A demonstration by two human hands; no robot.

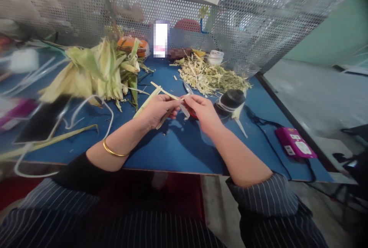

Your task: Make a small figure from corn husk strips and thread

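Just above the blue table, my left hand is closed on a pale corn husk strip that sticks out past its fingers at the upper left. My right hand pinches the strip's other end, and the fingertips of both hands nearly meet. Another length of husk runs beside my left hand down to the wrist. Scissors lie behind my right hand, their red handle partly hidden beneath it. A large pile of corn husks spreads to the left.
Shredded husk scraps are heaped at the back right. A black spool wound with thread stands by my right hand. A purple power socket with black cords sits at the right. A lit phone stands before a perforated metal screen.
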